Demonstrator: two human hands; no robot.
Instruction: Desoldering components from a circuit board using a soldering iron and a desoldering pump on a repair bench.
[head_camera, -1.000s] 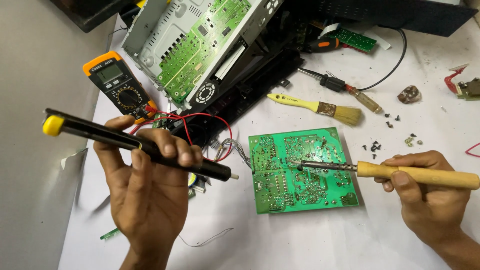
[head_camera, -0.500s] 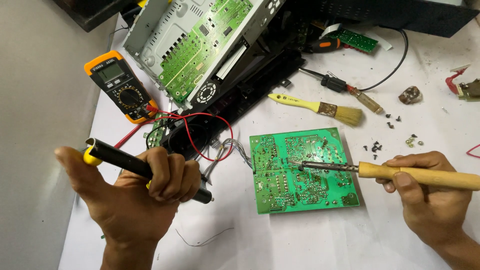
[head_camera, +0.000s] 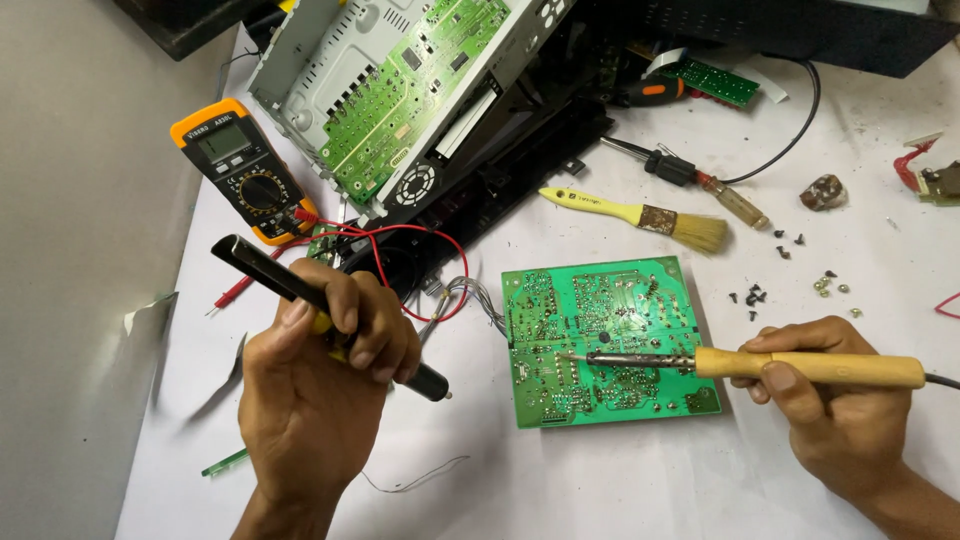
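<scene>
Left to right, with the green circuit board (head_camera: 605, 340) as landmark. Far left of the board, an orange-cased multimeter (head_camera: 243, 168) lies on the white worktop (head_camera: 600, 480), red leads (head_camera: 400, 232) trailing from it toward the board. Nearer, your left hand (head_camera: 320, 385) is clamped around a black desoldering pump (head_camera: 325, 305), its nozzle aimed at the board's left edge but clear of it. The board lies solder side up. Your right hand (head_camera: 835, 400) is closed on the wooden handle of a soldering iron (head_camera: 750, 363), whose tip rests on a joint left of the board's centre. Above the board lie an opened metal chassis (head_camera: 400, 90) and a yellow-handled brush (head_camera: 635, 215); to its upper right, loose screws (head_camera: 790, 270). Risks, as judged: dwelling with the hot tip may lift a pad; a slip of the shaft could bridge neighbouring joints; the grey wires (head_camera: 470, 298) at the board's left edge could scorch.
</scene>
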